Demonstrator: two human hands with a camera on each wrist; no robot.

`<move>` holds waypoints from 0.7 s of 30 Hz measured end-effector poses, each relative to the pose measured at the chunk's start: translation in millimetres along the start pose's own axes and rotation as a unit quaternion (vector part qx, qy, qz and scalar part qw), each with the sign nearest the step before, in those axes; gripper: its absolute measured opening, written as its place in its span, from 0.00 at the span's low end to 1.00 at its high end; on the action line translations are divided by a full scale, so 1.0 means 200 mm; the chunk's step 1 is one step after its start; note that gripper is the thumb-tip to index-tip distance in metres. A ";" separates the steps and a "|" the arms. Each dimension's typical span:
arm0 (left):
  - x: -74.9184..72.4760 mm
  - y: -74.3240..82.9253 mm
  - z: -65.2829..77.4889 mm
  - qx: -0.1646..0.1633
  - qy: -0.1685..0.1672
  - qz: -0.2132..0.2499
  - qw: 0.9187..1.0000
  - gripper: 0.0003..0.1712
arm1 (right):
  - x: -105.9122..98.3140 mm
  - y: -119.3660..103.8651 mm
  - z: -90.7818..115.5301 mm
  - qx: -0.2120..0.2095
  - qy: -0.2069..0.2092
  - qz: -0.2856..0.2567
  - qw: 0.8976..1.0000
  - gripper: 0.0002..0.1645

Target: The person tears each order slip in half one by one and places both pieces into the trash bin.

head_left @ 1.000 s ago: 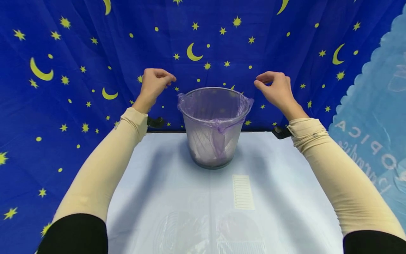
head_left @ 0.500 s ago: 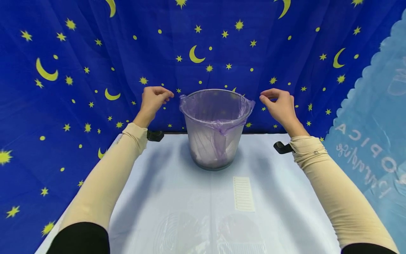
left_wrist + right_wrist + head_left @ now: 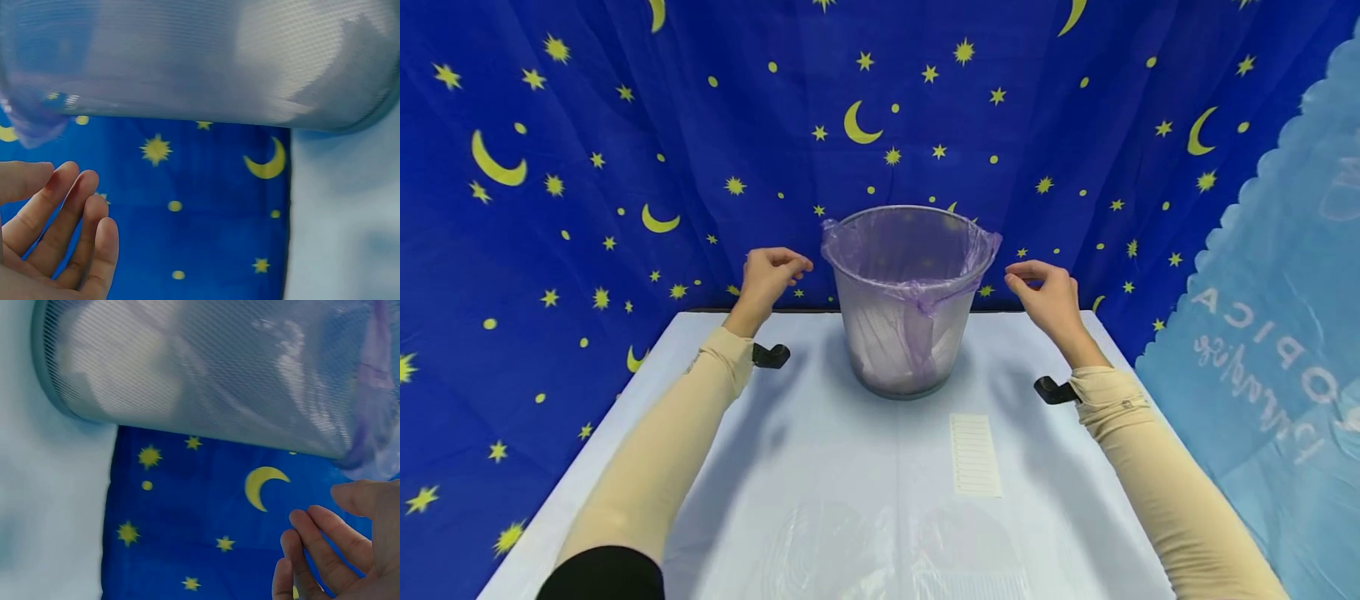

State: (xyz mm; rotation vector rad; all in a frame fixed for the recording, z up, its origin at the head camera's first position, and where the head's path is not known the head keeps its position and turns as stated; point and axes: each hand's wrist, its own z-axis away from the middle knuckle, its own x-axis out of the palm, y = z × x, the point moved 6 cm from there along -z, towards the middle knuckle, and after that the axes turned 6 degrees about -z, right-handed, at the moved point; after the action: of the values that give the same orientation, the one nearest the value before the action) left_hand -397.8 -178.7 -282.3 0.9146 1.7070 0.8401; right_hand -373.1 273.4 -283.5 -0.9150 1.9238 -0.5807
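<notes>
A mesh wastebasket stands upright at the far side of the table. A thin purple bin bag lines it, folded over the rim and bunched at the front. To the basket's left is my left hand, fingers loosely bent, apart from the basket and holding nothing. My right hand hovers on the other side, also clear of the basket, its fingers slightly curved around nothing. Both wrist views show a gap between the fingers and the mesh wall. Some pale material shows through the lower mesh.
A lined paper label lies on the white table in front of the basket. Behind hangs a blue curtain with yellow moons and stars. A light blue cloth hangs at the right.
Both hands have moved down from above rim height to beside the basket's upper wall. The basket and its bag have stayed in place.
</notes>
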 end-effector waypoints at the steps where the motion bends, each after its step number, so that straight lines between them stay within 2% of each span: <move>1: 0.01 -0.03 0.01 -0.003 -0.002 -0.001 1.000 0.13 | 0.02 0.02 0.01 0.004 -0.002 -0.001 1.000 0.18; 11: 0.11 -0.26 0.11 -0.049 -0.013 0.000 0.999 0.11 | 0.16 0.18 0.17 0.008 -0.018 -0.024 1.000 0.15; 21: 0.21 -0.43 0.21 -0.056 -0.016 0.005 0.998 0.12 | 0.29 0.32 0.37 0.039 -0.035 -0.046 0.998 0.14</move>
State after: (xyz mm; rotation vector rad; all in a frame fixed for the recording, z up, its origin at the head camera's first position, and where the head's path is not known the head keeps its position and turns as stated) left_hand -383.0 -178.4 -386.5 0.8574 1.6115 0.9132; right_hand -350.8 263.9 -394.0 -0.9658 1.7917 -0.6658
